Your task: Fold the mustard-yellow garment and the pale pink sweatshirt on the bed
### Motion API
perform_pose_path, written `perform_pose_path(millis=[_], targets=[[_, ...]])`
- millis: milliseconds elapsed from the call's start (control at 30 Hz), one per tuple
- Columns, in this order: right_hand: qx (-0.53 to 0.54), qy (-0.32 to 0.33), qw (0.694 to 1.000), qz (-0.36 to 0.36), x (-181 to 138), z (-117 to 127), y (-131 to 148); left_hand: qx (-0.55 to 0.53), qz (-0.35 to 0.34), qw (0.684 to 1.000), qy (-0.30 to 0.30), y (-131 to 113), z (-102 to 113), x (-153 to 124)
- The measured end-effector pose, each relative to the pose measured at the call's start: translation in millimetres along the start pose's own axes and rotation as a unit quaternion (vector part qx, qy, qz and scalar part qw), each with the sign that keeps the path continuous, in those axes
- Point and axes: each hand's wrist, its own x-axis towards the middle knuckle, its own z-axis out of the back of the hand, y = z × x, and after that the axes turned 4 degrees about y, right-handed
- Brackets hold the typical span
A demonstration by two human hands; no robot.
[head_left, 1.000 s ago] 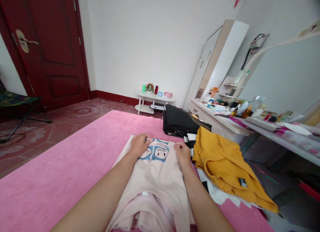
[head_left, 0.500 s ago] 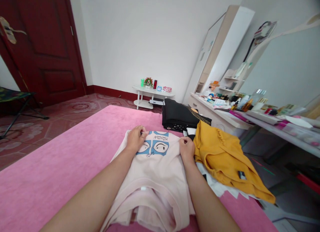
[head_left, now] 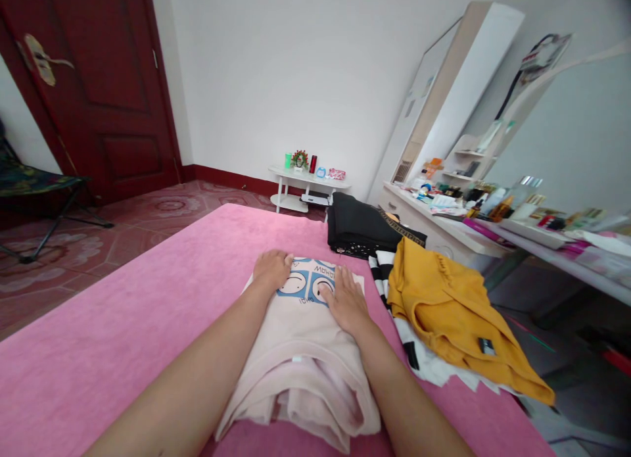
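Observation:
A pale pink shirt (head_left: 310, 325) with a blue cartoon-eye print lies folded in front of me, its neckline towards me. My left hand (head_left: 273, 271) rests on the far left part of the shirt beside the print, fingers laid out flat. On the print's right side lies my right hand (head_left: 349, 302), palm down with the fingers stretched and the thumb apart. Neither hand grips the cloth. Part of the print is hidden under my right hand.
The shirt lies on a pink bedspread (head_left: 148, 312). To the right are a yellow garment (head_left: 444, 299) over a black-and-white one (head_left: 419, 352), and folded black clothes (head_left: 365, 223) farther back. A cluttered dressing table (head_left: 473, 240) stands beyond the right edge.
Both hands have let go of the shirt's sides and now lie flat on it. My right hand has moved left onto the print. The view has shifted slightly left.

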Motion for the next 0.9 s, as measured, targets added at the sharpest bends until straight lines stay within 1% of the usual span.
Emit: perform_pose_path(millis=[67, 133, 233, 367, 500, 600, 700, 767, 800, 833, 900], targets=[[-0.013, 0.005, 0.999, -0.033, 0.3, -3.8, -7.7, 0.002, 0.003, 1.000, 0.014, 2.4, -2.1, 0.9], [-0.020, 0.010, 0.998, -0.052, -1.8, -2.4, -11.3, 0.001, 0.001, 0.999, 0.033, 6.4, -4.0, -0.9], [-0.030, 0.028, 0.997, -0.072, -11.6, 2.4, -13.5, -0.001, -0.011, 0.998, 0.067, 16.2, -4.1, -11.0], [-0.037, 0.035, 0.996, -0.077, -35.0, 5.6, -21.8, -0.005, -0.041, 0.994, 0.102, 32.2, 1.1, -36.7], [-0.034, 0.034, 0.996, -0.070, -63.5, 5.9, -31.2, -0.011, -0.054, 0.993, 0.104, 43.5, 9.1, -68.0], [-0.030, 0.017, 0.997, -0.070, -86.3, 3.5, -36.1, -0.012, -0.057, 0.992, 0.108, 49.3, 17.1, -92.6], [-0.021, -0.017, 0.998, -0.058, -107.1, -1.3, -42.4, -0.010, -0.069, 0.991, 0.112, 55.8, 26.1, -118.2], [0.001, -0.054, 0.998, -0.036, -117.5, -3.1, -46.6, -0.014, -0.079, 0.990, 0.117, 61.7, 31.2, -134.9], [0.022, -0.087, 0.996, -0.021, -121.5, -2.7, -47.9, -0.018, -0.084, 0.989, 0.120, 65.3, 33.5, -142.5], [0.049, -0.135, 0.990, -0.005, -124.8, -1.4, -48.1, -0.025, -0.088, 0.988, 0.122, 69.2, 35.7, -149.4], [0.096, -0.256, 0.961, 0.032, -130.3, 3.9, -44.8, -0.046, -0.107, 0.986, 0.123, 77.3, 41.6, -159.9]])
